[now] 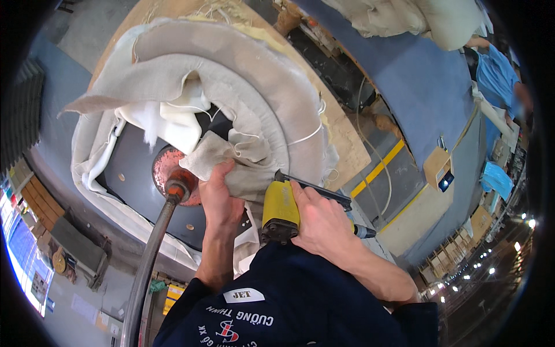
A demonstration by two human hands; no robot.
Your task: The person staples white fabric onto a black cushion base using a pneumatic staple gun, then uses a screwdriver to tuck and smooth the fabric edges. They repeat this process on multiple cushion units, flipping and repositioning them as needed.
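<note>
In the head view, the upholstered piece (231,46) is lying on the wooden table (347,153), its padded rim running along inside the table's right edge, and the fabric (209,153) is bunching over its inner side, left of the table's right-hand corner. The left hand (221,196) is gripping a fold of this fabric between thumb and fingers. The right hand (321,217) is wrapping its fingers around the yellow staple gun (281,209); whether one is pressing the trigger I cannot tell. The gun's nose is sitting close to the gathered cloth, though contact is not clear.

For good stapling, the left hand is probably best pulling the fold taut and evenly, smoothing the puckers before each shot, with its fingertips well clear of the nose. The gun should be standing square to a firm backing. White padding (180,126) and loose cord (306,139) are showing nearby and could get caught, while the metal bar (151,254) is limiting room beside the left wrist.
</note>
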